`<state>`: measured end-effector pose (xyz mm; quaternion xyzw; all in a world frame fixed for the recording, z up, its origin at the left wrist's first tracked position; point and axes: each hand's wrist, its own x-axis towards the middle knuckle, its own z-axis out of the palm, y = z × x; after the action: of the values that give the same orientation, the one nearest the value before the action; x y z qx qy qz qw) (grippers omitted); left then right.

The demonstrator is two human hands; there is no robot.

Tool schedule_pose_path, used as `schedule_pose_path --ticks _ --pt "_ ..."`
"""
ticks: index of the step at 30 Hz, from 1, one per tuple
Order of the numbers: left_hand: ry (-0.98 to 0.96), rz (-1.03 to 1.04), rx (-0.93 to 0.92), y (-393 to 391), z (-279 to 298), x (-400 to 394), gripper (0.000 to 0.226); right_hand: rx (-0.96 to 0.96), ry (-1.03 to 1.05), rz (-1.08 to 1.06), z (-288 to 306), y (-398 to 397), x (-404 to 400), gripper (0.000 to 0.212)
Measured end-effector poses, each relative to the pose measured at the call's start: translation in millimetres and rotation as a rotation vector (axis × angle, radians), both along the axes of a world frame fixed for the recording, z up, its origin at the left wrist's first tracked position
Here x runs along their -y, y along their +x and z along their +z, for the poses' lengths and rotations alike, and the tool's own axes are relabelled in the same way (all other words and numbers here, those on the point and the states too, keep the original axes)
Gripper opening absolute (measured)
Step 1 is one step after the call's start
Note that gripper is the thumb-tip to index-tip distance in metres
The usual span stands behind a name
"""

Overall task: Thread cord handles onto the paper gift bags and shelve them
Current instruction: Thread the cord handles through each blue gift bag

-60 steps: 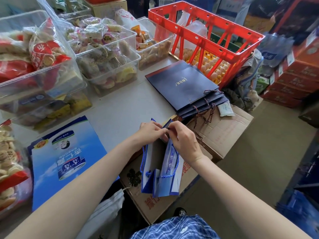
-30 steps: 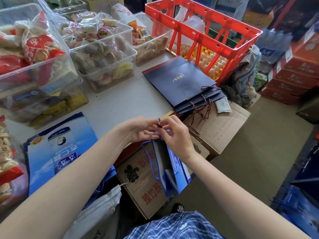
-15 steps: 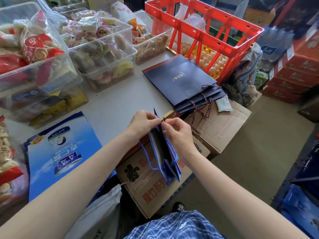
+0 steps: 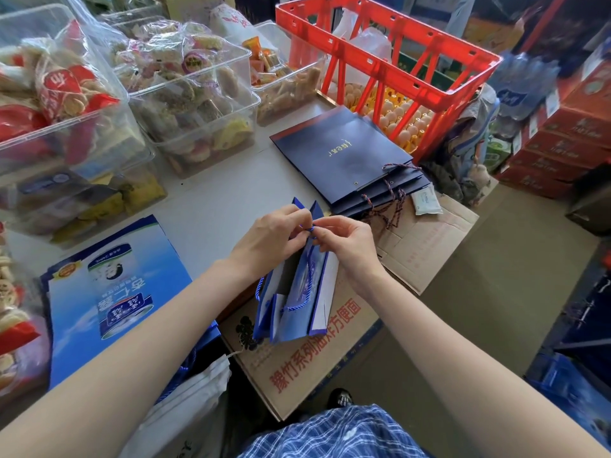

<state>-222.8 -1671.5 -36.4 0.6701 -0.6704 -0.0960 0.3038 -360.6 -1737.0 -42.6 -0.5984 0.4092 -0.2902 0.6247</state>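
**Cord end being worked at the bag's top edge**

Both hands meet at the top of a folded blue gift bag (image 4: pixel 297 289), held over the tabletop (image 4: pixel 211 206) edge above a cardboard box (image 4: pixel 297 358). The left hand (image 4: pixel 267 239) and right hand (image 4: pixel 347 246) pinch the blue cord (image 4: pixel 310 229) with their fingers, apparently knotting or feeding it. One cord loop already hangs from the bag. Navy bags (image 4: pixel 344 157) lie stacked beyond with handles fitted; a flat blue bag (image 4: pixel 112 292) waits. Shelving looks not yet done.
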Motion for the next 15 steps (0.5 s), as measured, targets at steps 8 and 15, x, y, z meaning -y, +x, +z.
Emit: schedule_pose_path --ticks 8,15 --pt "0.095 0.214 -0.32 -4 -1 5 0.004 -0.387 -0.463 0.159 15 3 16 0.011" --pt "0.147 0.339 -0.532 -8 4 10 0.003 -0.387 -0.302 0.141 18 7 23 0.009"
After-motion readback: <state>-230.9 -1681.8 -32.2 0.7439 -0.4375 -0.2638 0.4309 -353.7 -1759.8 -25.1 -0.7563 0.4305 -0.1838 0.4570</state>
